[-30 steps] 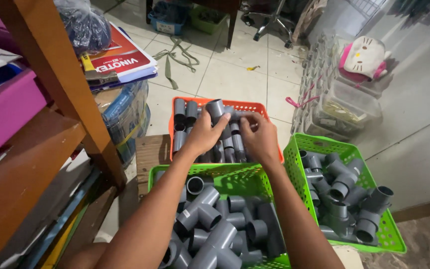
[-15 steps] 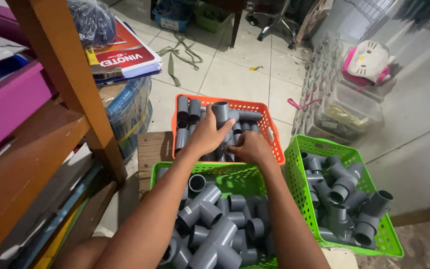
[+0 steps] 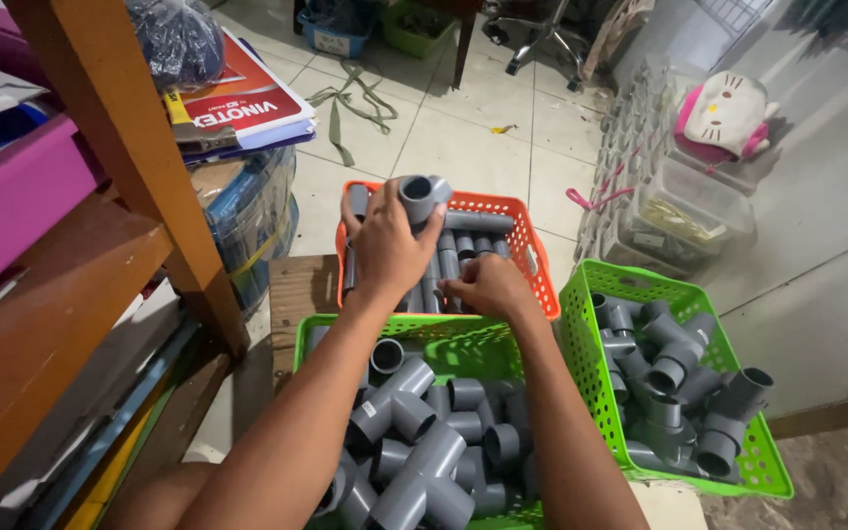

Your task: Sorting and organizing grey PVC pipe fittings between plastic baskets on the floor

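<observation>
My left hand [image 3: 385, 250] grips a grey plastic pipe fitting [image 3: 422, 196] and holds it raised over the orange basket [image 3: 527, 250], which is filled with short grey pipe pieces [image 3: 458, 243]. My right hand [image 3: 488, 287] reaches down into the near side of that basket, fingertips among the pipe pieces; what they pinch is hidden. Close below my arms, a green basket [image 3: 463, 339] holds several grey tee fittings [image 3: 414, 432].
A second green basket [image 3: 660, 290] with grey fittings stands to the right. A wooden shelf post [image 3: 120, 147] and shelves rise on the left, with stacked papers and a blue bundle. Clear plastic boxes [image 3: 689, 201] and a plush toy sit at far right on the tiled floor.
My left hand has lifted the grey fitting up out of the orange basket. My right hand has drawn back toward the basket's near edge.
</observation>
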